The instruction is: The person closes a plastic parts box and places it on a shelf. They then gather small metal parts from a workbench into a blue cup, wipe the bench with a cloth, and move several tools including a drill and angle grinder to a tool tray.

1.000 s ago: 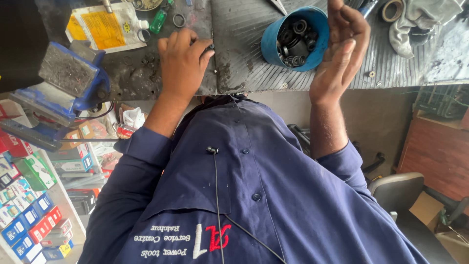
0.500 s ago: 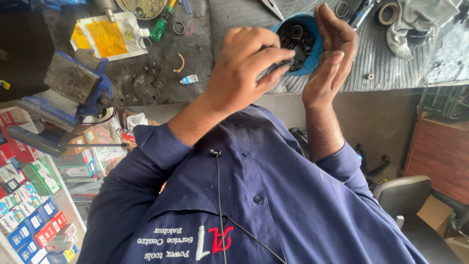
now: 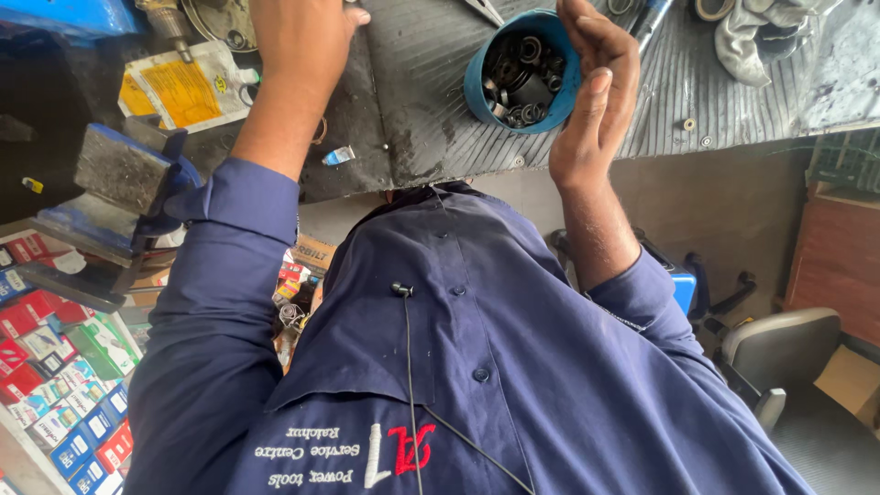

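Head view: half a second ago my left hand (image 3: 302, 50) was curled over the cup. It has now swung to the upper left of the frame and rests on the edge of the dark ribbed rubber bench mat (image 3: 422, 110). The top edge of the frame cuts off its fingers, so I cannot tell whether they grip anything.

At the lower left lie rows of small red, green and blue cardboard boxes (image 3: 55, 394). Above them is a blue metal bench vise (image 3: 128, 179). At the upper left is a flat white sachet with a yellow panel (image 3: 183, 87), and a tiny blue-and-white packet (image 3: 337, 156) lies near my left wrist.

The round blue plastic cup of dark metal rings and bearings (image 3: 522, 78) sits at the upper centre of the frame on the mat, now uncovered. My right hand (image 3: 596, 101) cups its right wall, fingers straight and together, palm against it, not closed round it.

A grey crumpled work glove (image 3: 761, 37) lies at the upper right. White and red stitched lettering runs across my navy shirt (image 3: 513, 367) at the bottom.
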